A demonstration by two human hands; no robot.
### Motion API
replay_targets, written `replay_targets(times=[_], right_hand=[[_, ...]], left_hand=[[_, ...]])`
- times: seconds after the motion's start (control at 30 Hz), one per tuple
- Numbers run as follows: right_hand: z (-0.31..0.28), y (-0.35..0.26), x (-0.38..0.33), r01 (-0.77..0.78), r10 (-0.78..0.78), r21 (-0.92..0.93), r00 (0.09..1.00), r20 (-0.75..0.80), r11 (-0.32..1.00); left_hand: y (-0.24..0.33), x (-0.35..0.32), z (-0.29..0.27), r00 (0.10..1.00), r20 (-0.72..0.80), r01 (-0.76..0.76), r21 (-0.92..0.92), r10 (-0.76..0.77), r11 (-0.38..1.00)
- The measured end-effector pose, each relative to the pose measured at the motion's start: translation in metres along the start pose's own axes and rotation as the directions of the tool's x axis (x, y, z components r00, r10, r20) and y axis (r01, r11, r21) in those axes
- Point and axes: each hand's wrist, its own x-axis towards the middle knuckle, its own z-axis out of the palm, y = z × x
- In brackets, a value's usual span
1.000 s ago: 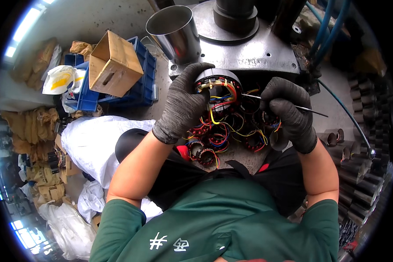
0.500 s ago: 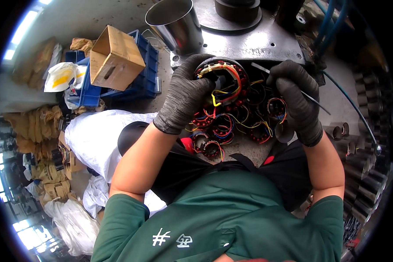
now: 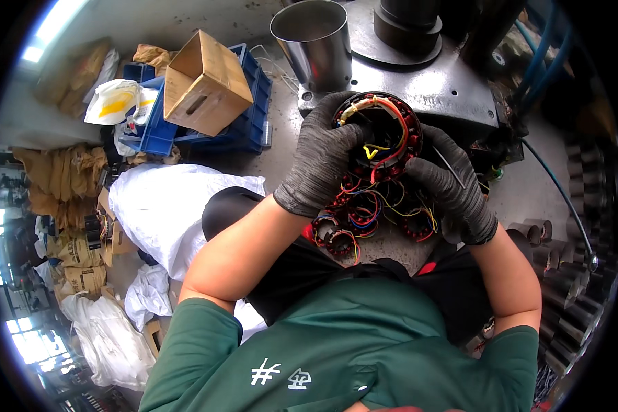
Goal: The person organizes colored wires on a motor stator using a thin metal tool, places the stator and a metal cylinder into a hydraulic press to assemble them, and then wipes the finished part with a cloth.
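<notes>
A motor stator (image 3: 413, 134), a dark ring with red-insulated slots and a bundle of lead wires along its inner rim, is held up in front of me. My left hand (image 3: 326, 154), in a grey-black glove, grips its left side with the thumb inside the ring. Against the right side of the ring rests my gloved right hand (image 3: 450, 182), closed, with a thin metal rod (image 3: 450, 167) lying across its fingers. A yellow lead (image 3: 371, 152) sticks up within the ring. Below, several smaller stators (image 3: 342, 242) with red, blue and yellow wires lie on the floor between my legs.
Beyond my hands is a metal machine base (image 3: 419, 93) carrying a round black block (image 3: 408, 34). A steel cup-shaped container (image 3: 316, 51) stands at its left corner. Left are a cardboard box (image 3: 209, 86) on blue crates (image 3: 257, 103) and white sacking (image 3: 175, 209). Metal cylinders (image 3: 563, 295) line the right.
My right hand has come left and down onto the stator's right side, bringing the rod with it. The stator now faces me more fully. The whole view has shifted slightly.
</notes>
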Motion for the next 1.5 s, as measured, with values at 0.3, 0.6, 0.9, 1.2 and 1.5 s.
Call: replay_targets(times=[0.3,0.6,0.9,1.2,1.5], right_hand=[[-0.01,0.007,0.002,-0.001,0.007,0.094,0.998,-0.067,0.996],[-0.026,-0.003,0.005,0.041,-0.012,0.213,0.991,-0.134,0.976],[-0.046,-0.001,0.007,0.085,-0.042,0.252,0.984,-0.174,0.964],[-0.037,-0.009,0.006,0.068,-0.056,0.121,0.994,-0.099,0.99],[-0.05,0.008,0.011,-0.149,0.149,0.253,0.989,0.018,0.956]], left_hand=[[0.008,-0.006,0.002,0.982,0.18,-0.062,0.072,0.048,0.995],[0.019,0.0,-0.015,0.959,0.234,-0.191,0.102,0.163,0.976],[0.035,0.002,-0.031,0.791,0.422,-0.597,0.377,0.442,0.708],[0.035,0.001,-0.013,0.631,0.711,-0.772,0.533,0.31,0.346],[0.028,-0.003,-0.008,0.581,0.781,-0.74,0.39,0.229,0.548]])
